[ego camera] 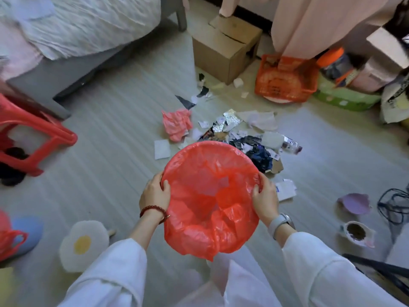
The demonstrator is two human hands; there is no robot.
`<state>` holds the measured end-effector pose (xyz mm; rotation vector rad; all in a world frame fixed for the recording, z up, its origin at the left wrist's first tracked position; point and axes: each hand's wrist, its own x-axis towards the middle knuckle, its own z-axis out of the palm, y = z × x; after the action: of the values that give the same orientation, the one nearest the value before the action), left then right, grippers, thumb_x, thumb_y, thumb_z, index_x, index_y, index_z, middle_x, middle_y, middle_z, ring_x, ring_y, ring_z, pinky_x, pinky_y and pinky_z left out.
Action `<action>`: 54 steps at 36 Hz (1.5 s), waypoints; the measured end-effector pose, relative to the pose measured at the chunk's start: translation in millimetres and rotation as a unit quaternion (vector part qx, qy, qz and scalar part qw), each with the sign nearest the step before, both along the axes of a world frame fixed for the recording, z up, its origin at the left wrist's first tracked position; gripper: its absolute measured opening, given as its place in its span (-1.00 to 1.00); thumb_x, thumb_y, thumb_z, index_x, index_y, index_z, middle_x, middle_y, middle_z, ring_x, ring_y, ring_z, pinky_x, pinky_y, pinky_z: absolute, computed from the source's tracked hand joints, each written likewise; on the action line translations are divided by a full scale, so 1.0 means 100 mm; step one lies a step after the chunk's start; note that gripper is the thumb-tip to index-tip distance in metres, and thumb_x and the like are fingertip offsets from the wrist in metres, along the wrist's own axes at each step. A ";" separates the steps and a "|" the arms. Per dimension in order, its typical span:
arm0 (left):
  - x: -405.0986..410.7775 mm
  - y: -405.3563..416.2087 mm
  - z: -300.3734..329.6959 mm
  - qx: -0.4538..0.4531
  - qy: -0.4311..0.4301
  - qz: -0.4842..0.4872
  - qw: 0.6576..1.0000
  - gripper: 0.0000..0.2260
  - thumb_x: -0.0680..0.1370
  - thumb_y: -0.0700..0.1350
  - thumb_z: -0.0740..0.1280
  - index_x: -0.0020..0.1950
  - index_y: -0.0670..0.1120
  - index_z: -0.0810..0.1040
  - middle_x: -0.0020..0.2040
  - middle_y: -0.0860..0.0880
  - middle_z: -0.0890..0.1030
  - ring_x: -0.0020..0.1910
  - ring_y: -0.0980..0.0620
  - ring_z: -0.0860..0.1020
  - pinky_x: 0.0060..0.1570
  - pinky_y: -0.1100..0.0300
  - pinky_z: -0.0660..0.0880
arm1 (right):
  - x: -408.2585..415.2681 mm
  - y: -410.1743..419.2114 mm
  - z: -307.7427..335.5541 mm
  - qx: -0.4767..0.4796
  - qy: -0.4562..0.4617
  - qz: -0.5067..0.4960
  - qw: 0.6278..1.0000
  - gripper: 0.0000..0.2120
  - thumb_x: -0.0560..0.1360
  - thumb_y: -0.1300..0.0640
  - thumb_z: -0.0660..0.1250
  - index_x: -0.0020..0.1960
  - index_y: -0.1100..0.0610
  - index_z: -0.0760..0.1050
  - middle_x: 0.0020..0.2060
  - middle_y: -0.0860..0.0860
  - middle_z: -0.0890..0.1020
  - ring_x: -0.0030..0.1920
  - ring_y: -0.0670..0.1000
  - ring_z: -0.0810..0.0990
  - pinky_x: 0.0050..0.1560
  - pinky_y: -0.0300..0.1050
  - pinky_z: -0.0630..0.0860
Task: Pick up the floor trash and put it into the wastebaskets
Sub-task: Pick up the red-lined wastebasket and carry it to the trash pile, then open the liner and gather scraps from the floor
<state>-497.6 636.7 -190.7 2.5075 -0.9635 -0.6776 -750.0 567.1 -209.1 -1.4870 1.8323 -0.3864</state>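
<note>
Trash [241, 134] lies scattered on the floor [115, 134] beyond my red-lined wastebasket [210, 191]. Both hands, left [155, 193] and right [264, 199], grip its rim. Tilted carelessly, its thin liner could slip off.

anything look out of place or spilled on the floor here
Yes. A heap of torn paper, foil and wrappers is scattered across the floor beyond the red-lined wastebasket, which the left hand and right hand hold by its rim. A crumpled pink bag lies beside it.
</note>
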 end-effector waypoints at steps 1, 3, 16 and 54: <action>0.10 -0.13 0.01 0.002 0.000 0.006 1.000 -0.70 0.56 -0.08 0.15 0.29 0.01 0.43 0.13 -0.12 0.56 0.09 -0.18 0.51 -0.01 0.02 0.46 | 0.10 -0.14 0.01 0.003 0.003 0.006 1.000 -0.58 0.56 0.22 0.12 0.41 0.10 0.27 0.19 0.21 0.43 0.11 0.21 0.48 0.06 -0.04 0.39; 0.30 -0.35 0.02 -0.002 0.002 0.009 1.000 -0.69 0.56 -0.09 0.15 0.30 0.00 0.42 0.14 -0.11 0.54 0.10 -0.17 0.50 0.01 0.02 0.46 | 0.31 -0.40 0.03 0.008 -0.001 0.022 1.000 -0.57 0.56 0.23 0.11 0.42 0.11 0.25 0.18 0.20 0.41 0.09 0.20 0.47 -0.01 -0.11 0.33; 1.98 -1.45 -0.14 0.009 0.009 0.036 0.999 -0.66 0.58 -0.14 0.16 0.36 -0.06 0.37 0.19 -0.21 0.49 0.14 -0.22 0.49 0.10 0.01 0.42 | 2.09 -1.72 -0.02 0.023 0.007 0.070 0.997 -0.58 0.56 0.22 0.09 0.41 0.10 0.25 0.19 0.17 0.41 -0.01 0.19 0.52 0.03 0.08 0.47; 6.09 -4.53 -4.44 0.055 0.065 -0.032 0.996 -0.49 0.52 -0.26 0.16 0.46 -0.08 0.21 0.26 -0.27 0.42 0.26 -0.24 0.39 0.29 -0.08 0.32 | 6.17 -4.57 -4.47 0.049 -0.005 0.004 0.999 -0.44 0.47 0.39 0.12 0.45 0.15 0.20 0.36 0.14 0.36 0.35 0.14 0.33 0.30 -0.10 0.23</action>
<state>111.8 183.7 -634.4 2.4989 -0.9866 -0.9247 -132.5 110.1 -656.4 -1.4224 1.8114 -0.2967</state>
